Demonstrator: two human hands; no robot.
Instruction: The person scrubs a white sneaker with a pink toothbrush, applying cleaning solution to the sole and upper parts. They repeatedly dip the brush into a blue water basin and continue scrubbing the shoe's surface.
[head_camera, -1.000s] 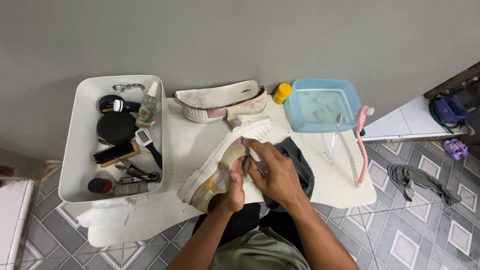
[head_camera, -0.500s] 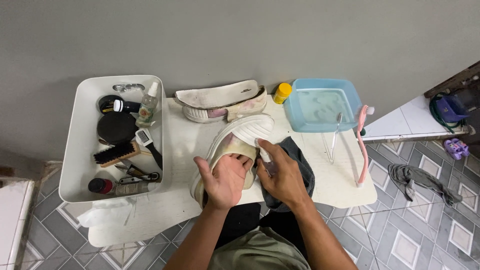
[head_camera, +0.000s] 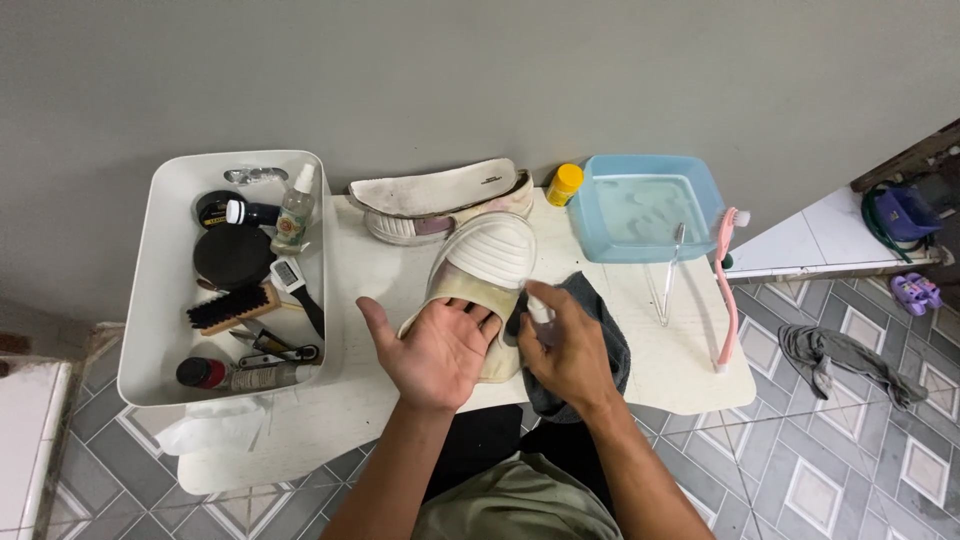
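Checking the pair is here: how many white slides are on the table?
2. One slide lies under the left hand; the other slide rests on edge against the wall.

A slipper (head_camera: 478, 285) is laid on the table (head_camera: 690, 370), with a cloth (head_camera: 600, 335) to its right. A second slipper (head_camera: 440, 198) is set behind it, a bin (head_camera: 160, 300) to the left, a basin (head_camera: 645, 208) to the right.
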